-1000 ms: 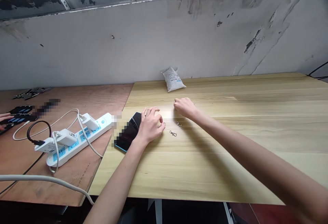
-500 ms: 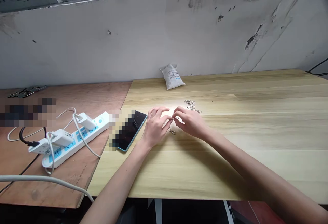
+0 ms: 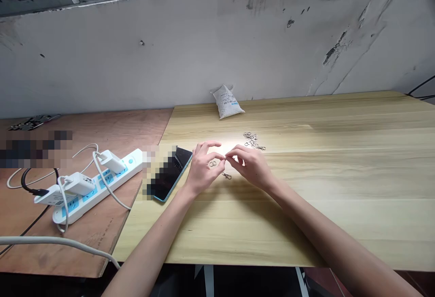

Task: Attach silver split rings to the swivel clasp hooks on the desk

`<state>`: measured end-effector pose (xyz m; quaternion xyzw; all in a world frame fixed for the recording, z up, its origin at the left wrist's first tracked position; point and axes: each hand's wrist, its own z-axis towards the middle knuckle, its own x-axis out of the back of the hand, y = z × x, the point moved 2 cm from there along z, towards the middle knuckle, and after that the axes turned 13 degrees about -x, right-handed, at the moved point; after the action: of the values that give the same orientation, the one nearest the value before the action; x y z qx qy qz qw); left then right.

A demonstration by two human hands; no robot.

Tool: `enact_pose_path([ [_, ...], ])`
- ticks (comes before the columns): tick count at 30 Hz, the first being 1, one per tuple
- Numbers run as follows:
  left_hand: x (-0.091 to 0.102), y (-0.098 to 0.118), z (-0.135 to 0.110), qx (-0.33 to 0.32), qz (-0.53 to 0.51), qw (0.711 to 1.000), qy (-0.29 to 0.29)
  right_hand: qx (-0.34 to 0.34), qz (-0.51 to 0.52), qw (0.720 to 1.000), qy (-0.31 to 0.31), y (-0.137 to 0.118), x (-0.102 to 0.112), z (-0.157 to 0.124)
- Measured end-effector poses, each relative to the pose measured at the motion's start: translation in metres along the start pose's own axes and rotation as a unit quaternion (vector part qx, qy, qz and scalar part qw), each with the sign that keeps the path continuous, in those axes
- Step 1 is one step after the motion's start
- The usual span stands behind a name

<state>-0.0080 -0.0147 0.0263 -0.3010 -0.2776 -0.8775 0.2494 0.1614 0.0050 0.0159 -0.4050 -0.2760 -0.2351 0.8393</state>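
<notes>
My left hand is closed in a pinch, thumb and index fingertip together and the other fingers lifted. Against its fingertips, my right hand pinches too. Whatever lies between them is too small to make out. Small metal rings show on the table through the gap between my left thumb and index finger. Just below the meeting fingertips lies a metal lobster clasp. Several more metal clasps form a loose pile behind my right hand.
Left of my left hand lies a phone. Farther left, a white power strip with plugged-in chargers and cables rests on a reddish board. A white plastic packet stands by the wall at the back of the wooden table.
The fingertips of both hands have drawn closer and now meet. The rings beside my left thumb have come into clearer sight. The whole view has shifted slightly.
</notes>
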Motion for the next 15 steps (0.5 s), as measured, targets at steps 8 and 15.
enact_pose_path([
  [8,0.01,-0.006,0.002,0.017,0.046,0.997,0.052,0.026,0.075,0.997,0.008,-0.018,0.009,-0.01],
  [15,0.007,0.003,0.001,-0.002,0.044,0.998,0.034,-0.168,0.28,0.922,-0.207,0.005,-0.001,-0.001],
])
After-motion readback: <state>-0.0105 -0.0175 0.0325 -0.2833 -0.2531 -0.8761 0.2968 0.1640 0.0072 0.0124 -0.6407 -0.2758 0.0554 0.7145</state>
